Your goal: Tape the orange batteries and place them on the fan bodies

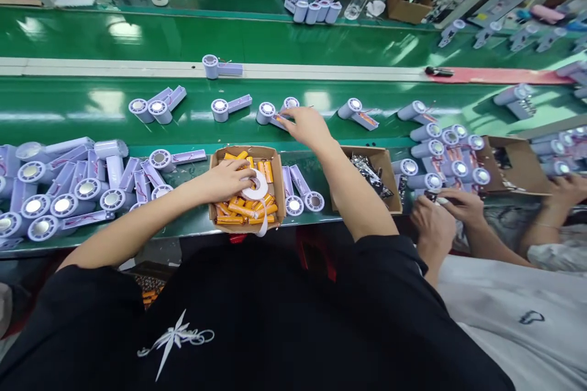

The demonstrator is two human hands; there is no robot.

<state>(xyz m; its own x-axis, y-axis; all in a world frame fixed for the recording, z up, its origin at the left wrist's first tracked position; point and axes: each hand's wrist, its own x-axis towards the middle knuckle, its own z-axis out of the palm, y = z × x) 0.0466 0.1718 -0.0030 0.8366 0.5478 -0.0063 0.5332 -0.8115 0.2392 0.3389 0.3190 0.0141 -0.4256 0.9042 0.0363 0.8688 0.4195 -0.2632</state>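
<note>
My left hand (228,181) is over a cardboard box (213,211) of orange cylindrical batteries (243,210), its fingers curled against a roll of white tape (257,184). A loose strip of the tape hangs over the box's front edge. Farther forward, on the green conveyor, my right hand (306,126) has its fingers closed on the handle of a lilac handheld-fan housing (266,113); something orange shows in that handle. Another lilac housing (290,102) stands just behind the right hand, partly hidden. Two more housings (294,204) lie beside the box on the right.
Many lilac housings (64,203) are heaped at left. More lie along the green belt (192,125). A box of small black and silver parts (367,174) sits behind my right forearm. At right, a co-worker's hands (435,214) work beside stacked housings; another person works across the line.
</note>
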